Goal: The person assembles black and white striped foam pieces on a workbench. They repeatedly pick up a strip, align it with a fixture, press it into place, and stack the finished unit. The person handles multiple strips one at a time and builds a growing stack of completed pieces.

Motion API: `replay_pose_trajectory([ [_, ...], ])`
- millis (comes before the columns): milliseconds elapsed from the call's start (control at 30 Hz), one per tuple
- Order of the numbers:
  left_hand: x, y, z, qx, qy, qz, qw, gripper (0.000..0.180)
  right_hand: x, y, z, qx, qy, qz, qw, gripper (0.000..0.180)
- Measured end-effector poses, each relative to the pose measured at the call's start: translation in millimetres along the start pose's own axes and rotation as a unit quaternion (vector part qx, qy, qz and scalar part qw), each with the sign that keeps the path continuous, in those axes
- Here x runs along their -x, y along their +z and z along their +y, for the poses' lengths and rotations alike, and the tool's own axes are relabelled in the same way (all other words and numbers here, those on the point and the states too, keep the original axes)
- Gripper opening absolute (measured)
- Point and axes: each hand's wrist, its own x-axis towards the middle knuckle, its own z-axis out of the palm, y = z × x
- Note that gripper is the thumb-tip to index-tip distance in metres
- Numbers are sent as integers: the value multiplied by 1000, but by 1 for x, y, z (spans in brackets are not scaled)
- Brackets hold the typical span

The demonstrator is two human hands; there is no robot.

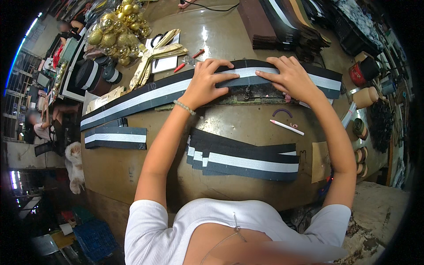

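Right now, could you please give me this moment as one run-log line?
left hand: flat on long black-and-white band | right hand: flat on same band | stack of cut bands: nearer on table

Big brown desk (132,172) with a shiny, worn top — overhead light glaring off it. Cluttered workshop around it, blue crate (95,238) on the floor, blue strip light (20,46) far left.

Long black strip (150,93) with white centre stripe, flat across table
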Motion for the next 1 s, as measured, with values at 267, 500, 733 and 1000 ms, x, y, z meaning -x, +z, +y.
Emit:
replay_pose_trajectory([
  [267, 3, -1, -2, -35, 9, -27, 999, 47, 0, 11, -2, 13, -10, 14, 1000, 48],
  [500, 6, 6, -3, -34, 12, -28, 999, 50, 2, 11, -3, 7, -11, 5, 1000, 49],
  [733, 10, 9, -2, -44, 9, -28, 999, 54, 4, 14, -6, 55, -15, -3, 998, 47],
  [1000, 10, 10, -4, -56, 13, -28, 998, 50, 7, 16, -11, 86, -17, 10, 996, 50],
])
